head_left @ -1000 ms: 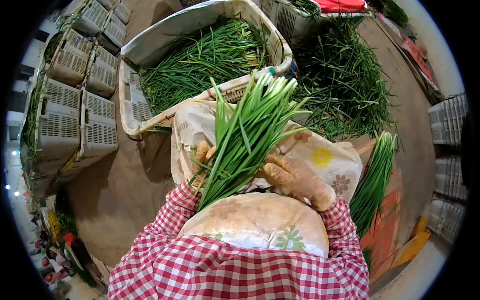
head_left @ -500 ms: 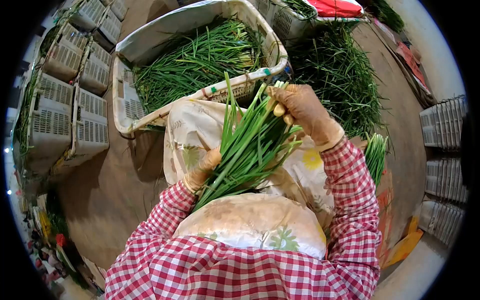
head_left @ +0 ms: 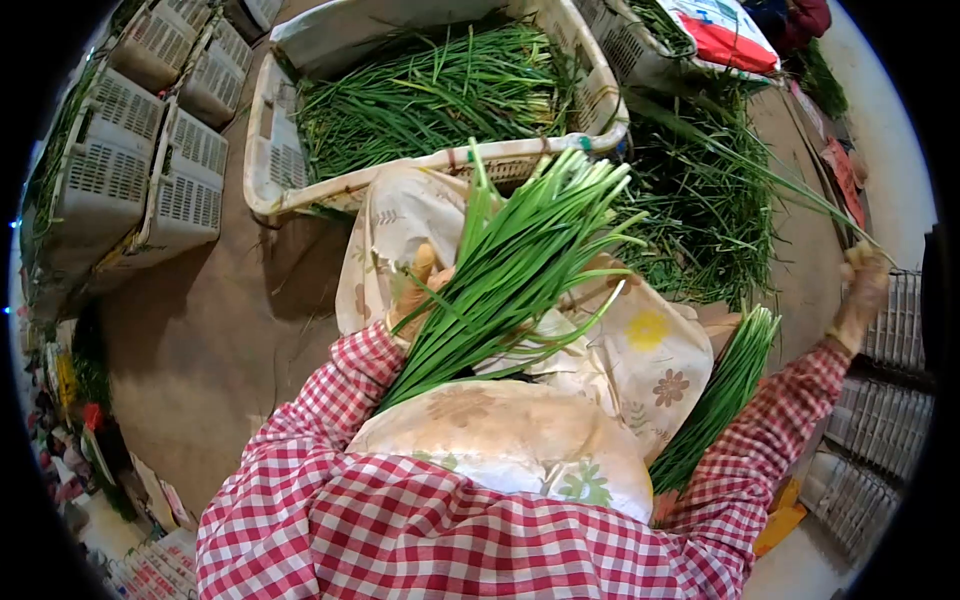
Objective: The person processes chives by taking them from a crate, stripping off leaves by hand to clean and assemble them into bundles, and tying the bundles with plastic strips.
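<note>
A bunch of long green stalks (head_left: 520, 260) with pale ends pointing up and away lies slanted over the flowered apron (head_left: 385, 225). My left hand (head_left: 418, 290), in a tan glove, is wrapped round its lower left side, thumb up. Out at the far right, my gloved right hand (head_left: 862, 290) is raised with its fingers closed on a few long thin green leaves (head_left: 800, 188), which trail up and left; the hand is somewhat blurred. Another bunch of stalks (head_left: 720, 400) lies right of my lap.
A large white basket (head_left: 450, 160) of green stalks stands ahead, beside a loose heap of greens (head_left: 700, 210). White crates (head_left: 110, 150) are stacked at the left, more crates (head_left: 895, 320) at the right. Part of a person's red sleeve (head_left: 805, 20) shows top right.
My right hand has moved from the bunch's pale ends out to the far right, carrying a few leaves. My left hand still holds the bunch. The view has shifted slightly.
</note>
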`<state>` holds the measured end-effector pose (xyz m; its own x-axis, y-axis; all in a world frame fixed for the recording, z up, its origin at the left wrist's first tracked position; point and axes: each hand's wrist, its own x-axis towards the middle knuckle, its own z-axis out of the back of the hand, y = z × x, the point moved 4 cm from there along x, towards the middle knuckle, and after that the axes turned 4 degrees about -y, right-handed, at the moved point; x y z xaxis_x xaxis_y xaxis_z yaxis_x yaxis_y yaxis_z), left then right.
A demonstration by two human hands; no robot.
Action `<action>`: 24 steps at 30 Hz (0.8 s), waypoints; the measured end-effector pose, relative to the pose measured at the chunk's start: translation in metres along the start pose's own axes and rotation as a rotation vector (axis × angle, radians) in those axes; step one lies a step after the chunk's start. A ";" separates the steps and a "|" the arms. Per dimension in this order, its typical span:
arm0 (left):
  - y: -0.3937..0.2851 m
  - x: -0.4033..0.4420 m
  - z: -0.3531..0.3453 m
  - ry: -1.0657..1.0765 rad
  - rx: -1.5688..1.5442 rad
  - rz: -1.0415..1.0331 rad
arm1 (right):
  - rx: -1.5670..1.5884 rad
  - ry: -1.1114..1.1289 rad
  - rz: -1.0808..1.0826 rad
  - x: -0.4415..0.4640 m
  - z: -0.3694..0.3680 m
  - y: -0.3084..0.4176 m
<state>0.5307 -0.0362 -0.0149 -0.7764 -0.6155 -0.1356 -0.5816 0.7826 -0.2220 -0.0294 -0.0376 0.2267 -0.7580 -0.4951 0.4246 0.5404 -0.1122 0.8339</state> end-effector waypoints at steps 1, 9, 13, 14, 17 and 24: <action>-0.002 -0.004 0.021 -0.004 0.040 -0.051 | -0.077 0.075 -0.073 -0.024 -0.013 0.002; -0.012 0.011 -0.041 -0.156 0.339 -0.090 | 0.059 1.514 -0.179 -0.322 -0.133 0.056; -0.013 0.055 -0.114 -0.263 1.409 -0.275 | 0.501 1.417 -0.614 -0.341 -0.161 0.071; -0.007 0.061 -0.121 -0.254 1.740 -0.410 | 0.529 1.382 -0.777 -0.346 -0.170 0.052; 0.015 0.083 -0.150 -0.127 2.026 -0.497 | 0.971 0.991 -0.949 -0.328 -0.185 0.049; 0.052 0.085 -0.191 0.484 2.181 -0.235 | 1.125 0.963 -0.904 -0.230 -0.178 0.036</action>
<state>0.3877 -0.0297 0.1467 -0.9352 -0.3250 0.1410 0.1679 -0.7571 -0.6313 0.2296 -0.0806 0.0962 0.0453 -0.9609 -0.2733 -0.7124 -0.2229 0.6654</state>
